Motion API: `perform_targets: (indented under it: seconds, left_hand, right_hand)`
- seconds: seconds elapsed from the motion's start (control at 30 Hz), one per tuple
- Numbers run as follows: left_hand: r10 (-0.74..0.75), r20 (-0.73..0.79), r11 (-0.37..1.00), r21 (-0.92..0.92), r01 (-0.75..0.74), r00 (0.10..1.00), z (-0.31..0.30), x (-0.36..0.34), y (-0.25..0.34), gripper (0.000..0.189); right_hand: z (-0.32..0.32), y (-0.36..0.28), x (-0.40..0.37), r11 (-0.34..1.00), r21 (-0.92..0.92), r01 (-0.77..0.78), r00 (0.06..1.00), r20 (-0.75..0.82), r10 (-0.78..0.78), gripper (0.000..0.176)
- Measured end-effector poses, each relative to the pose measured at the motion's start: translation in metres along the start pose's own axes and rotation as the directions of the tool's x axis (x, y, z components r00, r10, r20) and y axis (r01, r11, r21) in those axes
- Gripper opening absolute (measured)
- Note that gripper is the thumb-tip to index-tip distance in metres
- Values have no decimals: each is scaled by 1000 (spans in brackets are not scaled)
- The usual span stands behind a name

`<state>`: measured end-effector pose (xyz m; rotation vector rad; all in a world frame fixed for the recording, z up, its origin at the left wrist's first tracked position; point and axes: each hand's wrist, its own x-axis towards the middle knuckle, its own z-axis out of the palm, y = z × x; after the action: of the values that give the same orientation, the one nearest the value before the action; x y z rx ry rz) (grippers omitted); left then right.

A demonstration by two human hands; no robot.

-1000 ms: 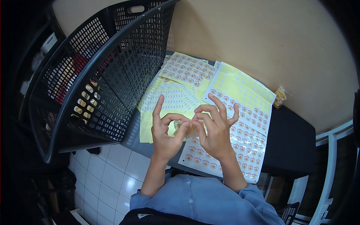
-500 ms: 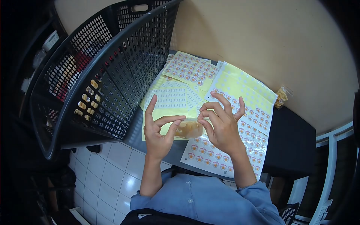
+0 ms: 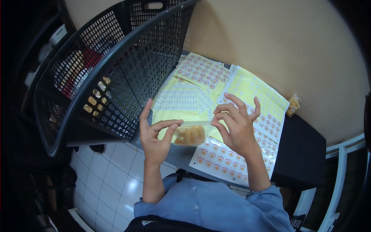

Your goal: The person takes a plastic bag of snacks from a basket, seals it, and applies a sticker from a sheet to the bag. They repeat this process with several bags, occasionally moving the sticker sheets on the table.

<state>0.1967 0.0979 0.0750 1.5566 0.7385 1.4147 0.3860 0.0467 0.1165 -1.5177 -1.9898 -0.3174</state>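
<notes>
Between my two hands hangs a small clear zip bag (image 3: 190, 136) with pale yellow pieces inside, its top strip stretched sideways. My left hand (image 3: 156, 142) pinches the strip's left end between thumb and index finger. At the right end, my right hand (image 3: 239, 133) pinches the strip in the same way, its other fingers raised. Below the bag lie sticker sheets: a white sheet with rows of round orange-and-pink stickers (image 3: 220, 158) and a yellow backing sheet (image 3: 170, 116) with small printed labels.
A large dark grey plastic basket (image 3: 127, 77) stands at the left, with packets visible through its holes. Another sheet of round stickers (image 3: 201, 69) lies at the back. A small bag of yellow pieces (image 3: 293, 105) rests against the wall at the right, near a black surface (image 3: 301, 147).
My hands have moved apart, the left one going left, drawing the bag's top strip longer. The bag now faces me more and its yellow pieces show more clearly. The view has shifted slightly.
</notes>
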Motion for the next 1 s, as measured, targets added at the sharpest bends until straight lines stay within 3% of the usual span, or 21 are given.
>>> perform_targets:
  seconds: [0.1,0.17,0.27,0.3,0.37,0.4,0.47,0.5,0.53,0.57,0.6,0.63,0.67,0.7,0.77,0.83,1.0]
  left_hand:
    - [-57,-5,998,-12,57,998,-11,-9,1,68]
    - [-95,-10,995,6,95,995,-20,-20,0,72]
    - [3,154,941,-335,49,988,-30,-36,-7,75]
    - [2,150,942,-331,48,989,-30,-41,-10,75]
    - [-124,230,991,-19,131,965,-28,-51,-15,70]
    - [-305,271,944,-42,327,913,-29,-59,-17,70]
    - [-351,301,907,-128,402,887,-36,-73,-37,67]
    - [-390,338,856,-210,472,857,-39,-77,-48,65]
    - [-391,338,855,-212,474,856,-38,-78,-56,65]
    - [-394,339,736,-441,514,855,-37,-79,-62,62]
    - [-396,341,567,-640,519,852,-34,-79,-65,59]
    - [-398,343,563,-641,521,851,-30,-76,-65,59]
    - [-445,317,456,-724,517,837,-23,-69,-65,59]
    - [-492,297,344,-797,497,818,-18,-61,-65,61]
    - [-525,297,308,-808,503,798,-13,-50,-74,57]
    - [-581,317,157,-860,486,750,-8,-38,-82,53]
    - [-569,366,45,-880,472,737,-5,-27,-100,45]
  right_hand:
    - [0,-5,-1,999,22,23,1000,11,-24,7]
    - [1,-10,-4,973,231,-17,997,77,0,8]
    - [9,-8,-7,909,410,-72,987,160,7,8]
    - [12,-8,-7,857,500,-123,979,203,22,9]
    - [20,-11,-5,825,547,-141,972,233,12,10]
    - [24,-13,-3,751,629,-199,951,309,-7,11]
    - [36,-9,-2,566,781,-264,921,379,-94,12]
    - [44,-3,-1,566,781,-265,920,381,-94,12]
    - [55,4,0,471,818,-331,932,361,27,13]
    - [67,12,0,366,849,-382,924,350,151,14]
    - [83,26,-3,366,847,-387,922,355,153,14]
    - [101,44,-6,624,689,-370,928,303,216,19]
    - [113,55,-9,822,459,-338,938,232,257,24]
    - [121,58,-11,824,455,-338,938,232,256,24]
    - [132,58,-13,947,219,-235,953,244,180,37]
    - [138,55,-10,955,171,-241,943,274,189,41]
    - [148,60,-9,956,124,-268,920,329,215,47]
